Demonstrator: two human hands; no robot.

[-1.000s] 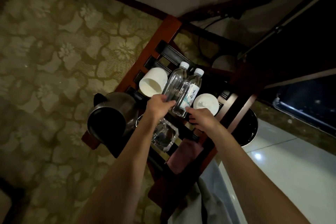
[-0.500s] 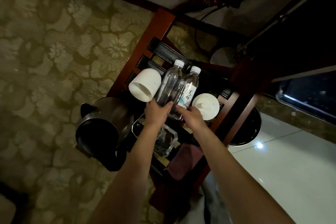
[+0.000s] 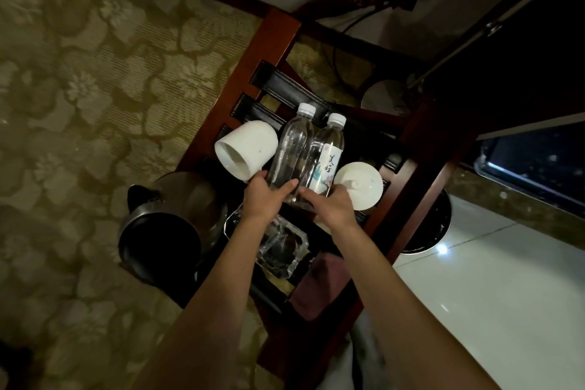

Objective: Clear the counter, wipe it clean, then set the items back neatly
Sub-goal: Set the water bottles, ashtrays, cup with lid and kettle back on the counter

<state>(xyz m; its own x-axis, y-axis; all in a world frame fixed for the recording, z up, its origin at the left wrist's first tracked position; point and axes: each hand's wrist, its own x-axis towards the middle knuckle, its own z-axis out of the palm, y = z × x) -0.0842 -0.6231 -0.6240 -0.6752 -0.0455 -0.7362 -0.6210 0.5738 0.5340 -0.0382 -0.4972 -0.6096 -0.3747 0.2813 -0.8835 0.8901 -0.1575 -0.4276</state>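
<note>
**Both hands on the two water bottles**

In the middle of the frame, two clear plastic bottles with white caps stand side by side and touch each other on the dark slatted top of a red-brown wooden stand (image 3: 253, 66). The left hand (image 3: 264, 198) has its fingers and thumb curled around the lower part of the plain bottle (image 3: 292, 149). The right hand (image 3: 332, 204) grips the base of the labelled bottle (image 3: 327, 155), which has a white label with dark characters.

Just left of the bottles is a white cup (image 3: 245, 150), seen tilted with its open mouth toward the lower left. Just right of them is a white lidded cup (image 3: 359, 184). A dark metal kettle (image 3: 167, 222) is at center left. Under the left forearm lies a clear glass ashtray (image 3: 281, 250), and a dark red cloth (image 3: 319, 288) is lower, near the right forearm.
</note>
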